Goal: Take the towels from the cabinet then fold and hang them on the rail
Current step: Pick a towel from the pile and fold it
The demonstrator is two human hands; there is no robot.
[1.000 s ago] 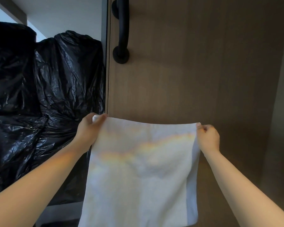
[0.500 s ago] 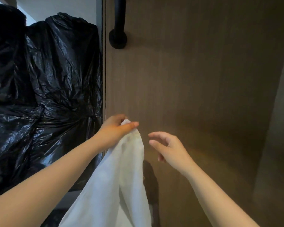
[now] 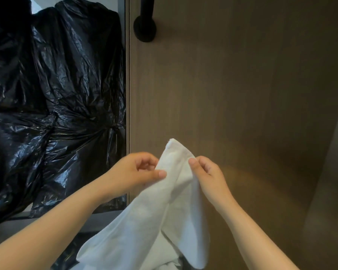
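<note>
A white towel (image 3: 160, 217) hangs folded lengthwise in front of a brown wooden cabinet door (image 3: 232, 94). Its top corners are bunched together and point upward between my hands. My left hand (image 3: 139, 172) pinches the left side of the bunched top with thumb and fingers. My right hand (image 3: 207, 172) grips the right side of the same top edge. The rest of the towel drapes down past the bottom of the view. A black rail-like handle (image 3: 145, 26) is mounted on the door at the top.
Shiny black plastic bags (image 3: 53, 104) fill the open space left of the door edge. A grey ledge (image 3: 98, 221) runs below the bags. A lighter side panel (image 3: 332, 182) stands at the right.
The towel was held spread wide by both hands. My right hand brought its corner to the left, let go briefly, and now grips the bunched top again beside my left hand.
</note>
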